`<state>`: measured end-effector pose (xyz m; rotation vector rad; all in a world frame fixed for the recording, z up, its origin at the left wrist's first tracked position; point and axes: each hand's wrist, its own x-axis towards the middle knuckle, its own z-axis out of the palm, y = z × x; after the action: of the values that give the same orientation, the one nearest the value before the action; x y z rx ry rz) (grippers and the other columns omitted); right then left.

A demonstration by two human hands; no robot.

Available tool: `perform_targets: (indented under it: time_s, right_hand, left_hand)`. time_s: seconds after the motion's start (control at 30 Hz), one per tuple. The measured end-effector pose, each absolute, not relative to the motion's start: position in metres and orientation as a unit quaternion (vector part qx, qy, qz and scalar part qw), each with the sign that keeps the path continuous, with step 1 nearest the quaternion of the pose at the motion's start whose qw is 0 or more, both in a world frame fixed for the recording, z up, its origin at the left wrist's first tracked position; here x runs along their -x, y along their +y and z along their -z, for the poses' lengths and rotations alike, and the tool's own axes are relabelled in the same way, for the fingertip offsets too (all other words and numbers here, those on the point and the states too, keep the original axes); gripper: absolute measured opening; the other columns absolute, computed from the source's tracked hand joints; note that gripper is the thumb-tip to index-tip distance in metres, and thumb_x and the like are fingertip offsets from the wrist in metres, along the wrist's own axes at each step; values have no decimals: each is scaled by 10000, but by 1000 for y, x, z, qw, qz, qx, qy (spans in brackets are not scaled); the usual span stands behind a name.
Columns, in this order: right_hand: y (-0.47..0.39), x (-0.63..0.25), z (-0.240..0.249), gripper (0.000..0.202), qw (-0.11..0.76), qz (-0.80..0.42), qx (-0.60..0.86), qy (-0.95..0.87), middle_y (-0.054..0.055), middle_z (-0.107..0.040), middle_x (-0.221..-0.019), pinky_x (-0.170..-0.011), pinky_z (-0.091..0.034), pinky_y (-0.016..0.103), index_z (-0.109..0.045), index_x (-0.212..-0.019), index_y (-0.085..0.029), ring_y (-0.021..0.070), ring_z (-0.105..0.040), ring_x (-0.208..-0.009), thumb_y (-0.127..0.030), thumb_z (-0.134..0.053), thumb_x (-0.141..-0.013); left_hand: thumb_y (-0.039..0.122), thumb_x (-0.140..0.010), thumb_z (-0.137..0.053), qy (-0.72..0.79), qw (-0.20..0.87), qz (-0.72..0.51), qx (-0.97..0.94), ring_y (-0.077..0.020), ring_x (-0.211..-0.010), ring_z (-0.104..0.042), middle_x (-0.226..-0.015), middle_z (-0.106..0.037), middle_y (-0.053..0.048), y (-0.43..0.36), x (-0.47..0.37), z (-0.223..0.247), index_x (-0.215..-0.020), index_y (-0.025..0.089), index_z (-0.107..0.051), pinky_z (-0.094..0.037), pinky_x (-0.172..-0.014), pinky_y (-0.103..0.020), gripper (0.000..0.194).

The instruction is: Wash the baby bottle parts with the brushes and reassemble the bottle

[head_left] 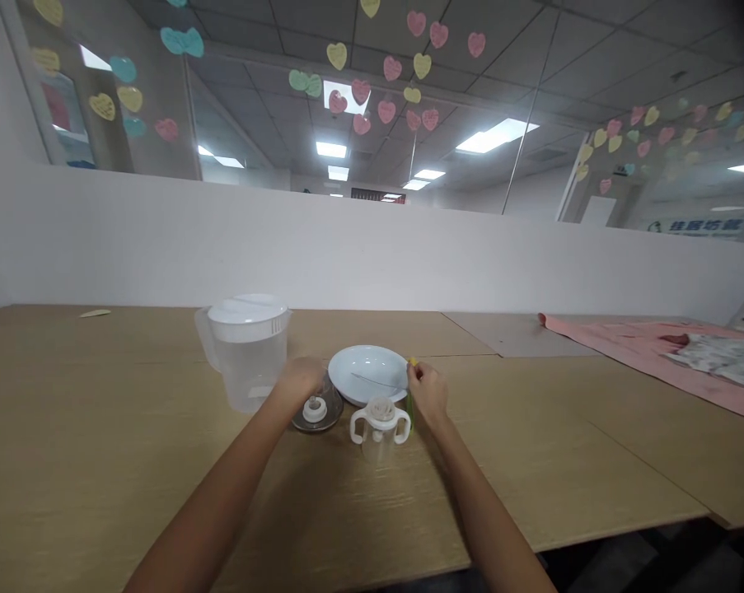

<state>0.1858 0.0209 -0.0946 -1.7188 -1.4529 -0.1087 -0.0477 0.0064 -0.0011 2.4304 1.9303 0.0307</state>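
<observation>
A: Where is your right hand, and how are its fingers?
B: Your right hand (428, 389) is at the right rim of the white bowl (364, 362). Its fingers are curled together, clamped on a small yellow piece (413, 361) that pokes out above them. A green strip (410, 414) shows just below; you can't tell from here whether the two are one item.
A: And your left?
B: Your left hand (302, 377) is bent down over a dark, shallow dish (334, 414), beside the bowl. Its fingertips are hidden behind the hand, so whether they are apart or together, I cannot tell. In that dish, nearest you, lies a white ring (315, 416).
A: What stands between your arms?
B: Your clear sippy cup (381, 431) with two white handles, upright just in front of the bowl. A thin, pale stick (376, 381) lies across the bowl's inside.
A: Further out?
B: On your left, a lidded plastic pitcher (252, 358) stands on the wooden table (155, 461). Far to your right, a patterned cloth (721, 360) lies on a pink sheet (612, 336).
</observation>
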Motion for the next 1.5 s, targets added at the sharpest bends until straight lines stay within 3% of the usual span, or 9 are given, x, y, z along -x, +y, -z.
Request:
perform_targets:
  time_s: [0.1, 0.3, 0.57, 0.77, 1.0, 1.07, 1.17, 1.3, 1.5]
  right_hand:
    - [22, -185, 94, 373, 430, 48, 692, -578, 56, -625, -671, -530, -204, 246, -607, -651, -161, 130, -472, -569, -360, -371, -860]
    - [24, -187, 98, 405, 434, 67, 692, -572, 66, -628, -683, -544, -227, 255, -630, -666, -160, 142, -483, -583, -382, -346, -852]
    - [20, -192, 92, 400, 549, 123, 612, -556, 94, -630, -840, -666, -368, 286, -631, -814, -145, 193, -548, -764, -440, -363, -850]
    - [10, -183, 90, 309, 608, 103, 438, -655, 93, -619, -964, -728, -480, 322, -559, -1010, -154, 190, -577, -871, -395, -467, -841]
    - [8, -177, 88, 523, 588, 202, 330, -710, 145, -589, -1099, -820, -497, 391, -465, -1195, -148, 229, -574, -980, -406, -594, -759]
    - [10, -178, 89, 454, 581, 228, 311, -717, 139, -607, -1060, -831, -488, 400, -484, -1176, -157, 230, -573, -988, -386, -541, -789]
    - [16, -182, 96, 348, 602, 238, 286, -706, 108, -631, -879, -731, -502, 369, -534, -1094, -164, 208, -601, -845, -370, -422, -837]
    - [26, -194, 107, 386, 628, 248, 266, -689, 87, -589, -746, -634, -476, 340, -558, -1040, -154, 193, -563, -702, -445, -387, -852]
    - [28, -205, 109, 380, 625, 321, 275, -656, 54, -529, -699, -601, -416, 305, -554, -1001, -185, 171, -500, -646, -480, -356, -865]
  left_hand:
    - [172, -543, -708, 643, 26, 47, -764, -289, -718, -652, -699, -693, -140, 11, 45, 8, -656, 123, -693, -486, -642, -330, 124]
    - [92, -491, -682, 631, 60, 73, -770, -201, -559, -616, -573, -664, -61, 6, 45, 7, -619, 141, -662, -471, -562, -261, 139]
    - [80, -742, -477, 540, -28, -60, -839, -222, -842, -612, -926, -665, -127, -13, 38, -14, -873, 147, -645, -444, -718, -297, 224]
    - [194, -866, -391, 437, -52, -203, -875, -189, -854, -582, -995, -606, -94, -23, 15, -18, -945, 150, -588, -438, -742, -288, 216]
    - [237, -881, -428, 364, -11, -238, -901, -168, -820, -569, -944, -595, -51, -34, -7, -13, -897, 159, -561, -437, -728, -275, 155]
    - [237, -884, -428, 339, -23, -222, -914, -166, -824, -567, -929, -592, -49, -41, -15, -12, -865, 161, -551, -441, -729, -271, 146]
    - [163, -858, -448, 328, -97, -174, -923, -190, -810, -572, -886, -594, -64, -55, -30, -10, -811, 158, -531, -451, -694, -292, 96]
    - [-14, -777, -428, 304, -176, -134, -927, -220, -771, -583, -811, -592, -81, -72, -43, -7, -765, 151, -501, -454, -672, -327, 181]
    - [-33, -781, -385, 295, -184, -142, -927, -213, -709, -585, -747, -577, -71, -87, -45, -8, -755, 157, -491, -454, -631, -319, 219]
